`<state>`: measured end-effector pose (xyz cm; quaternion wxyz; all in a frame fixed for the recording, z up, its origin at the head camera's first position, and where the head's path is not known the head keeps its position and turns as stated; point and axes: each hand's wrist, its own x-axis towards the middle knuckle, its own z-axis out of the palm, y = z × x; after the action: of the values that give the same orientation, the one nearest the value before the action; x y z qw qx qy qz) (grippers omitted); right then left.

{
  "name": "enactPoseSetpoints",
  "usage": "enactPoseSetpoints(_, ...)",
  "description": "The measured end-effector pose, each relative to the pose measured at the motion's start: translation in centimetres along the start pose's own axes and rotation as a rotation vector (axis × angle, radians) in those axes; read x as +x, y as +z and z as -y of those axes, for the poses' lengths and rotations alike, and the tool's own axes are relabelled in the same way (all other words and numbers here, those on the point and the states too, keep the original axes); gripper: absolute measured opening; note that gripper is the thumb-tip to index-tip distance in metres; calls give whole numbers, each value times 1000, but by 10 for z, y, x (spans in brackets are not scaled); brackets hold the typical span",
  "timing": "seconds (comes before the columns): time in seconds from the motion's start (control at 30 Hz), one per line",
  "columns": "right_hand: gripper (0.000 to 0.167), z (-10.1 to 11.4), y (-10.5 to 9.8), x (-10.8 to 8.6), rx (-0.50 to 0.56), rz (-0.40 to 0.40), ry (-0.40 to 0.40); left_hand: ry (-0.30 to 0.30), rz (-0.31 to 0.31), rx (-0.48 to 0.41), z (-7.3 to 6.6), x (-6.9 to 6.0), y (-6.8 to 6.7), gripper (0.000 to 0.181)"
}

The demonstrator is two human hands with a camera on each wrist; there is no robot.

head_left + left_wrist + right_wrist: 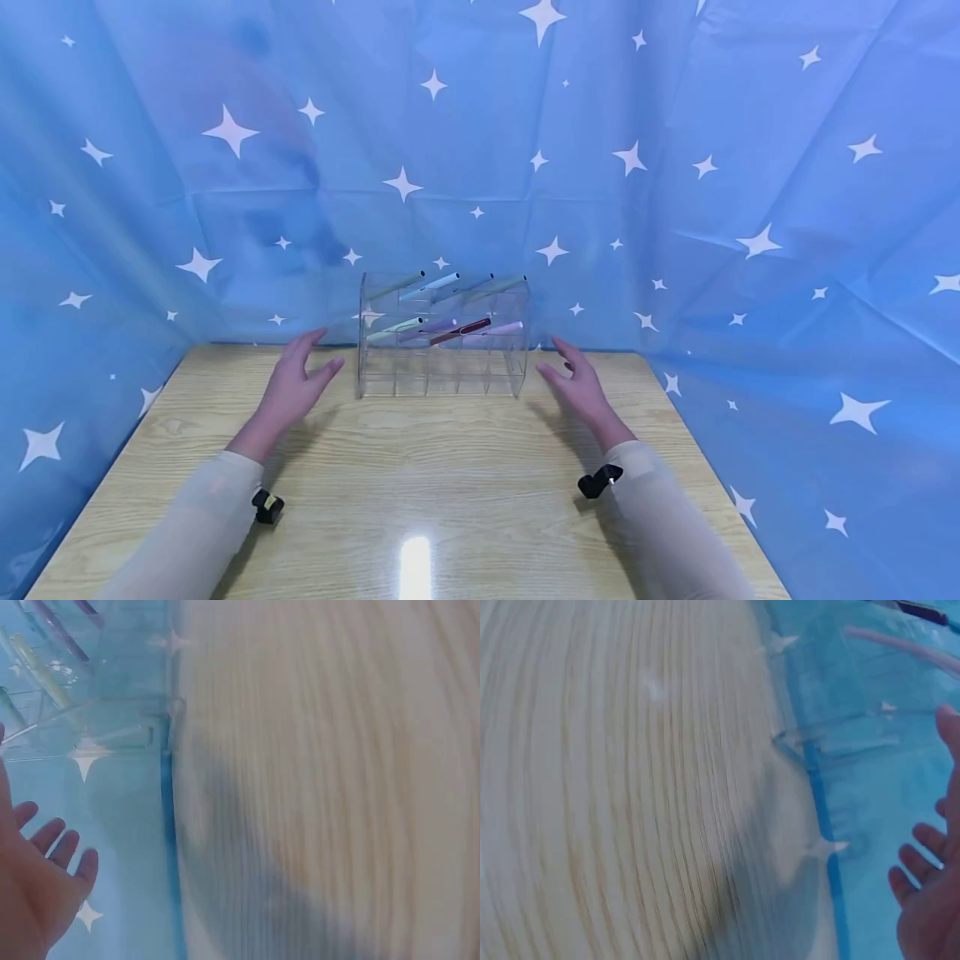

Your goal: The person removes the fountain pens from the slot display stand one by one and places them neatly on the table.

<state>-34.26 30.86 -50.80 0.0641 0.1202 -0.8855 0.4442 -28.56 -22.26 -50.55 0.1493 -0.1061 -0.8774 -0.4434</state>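
Observation:
A clear rack with small compartments stands at the table's back edge, holding several slanted pens in two rows. One pen in the lower row is dark red; a pink pen lies to its right. My left hand is held to the rack's left, fingers spread and relaxed, touching nothing. On the other side, my right hand hangs just off the rack with its fingers apart and nothing in them. Both wrist views show a palm, the left and the right, beside the clear rack's end.
The wooden table has a bright light reflection near its front. A blue curtain with white stars hangs behind the table and along both sides. Small black devices are worn on both wrists.

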Motion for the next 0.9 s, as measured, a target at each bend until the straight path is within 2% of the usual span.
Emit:
enactPoseSetpoints(0.17,70,6,7,-1,136,-70,-3,-52,-58,-239,-4,1,9,64)
enactPoseSetpoints(0.3,65,12,12,0,194,-135,-7,-107,-99,-336,-7,0,13,59)
enactPoseSetpoints(0.4,61,16,16,1,220,-172,-8,-119,-105,-360,-10,-1,14,58)
enactPoseSetpoints(0.7,54,21,20,2,233,-213,5,-128,-101,-351,-14,2,17,57)
enactPoseSetpoints(0.9,48,28,21,1,238,-247,4,-133,-118,-345,-15,6,25,53)
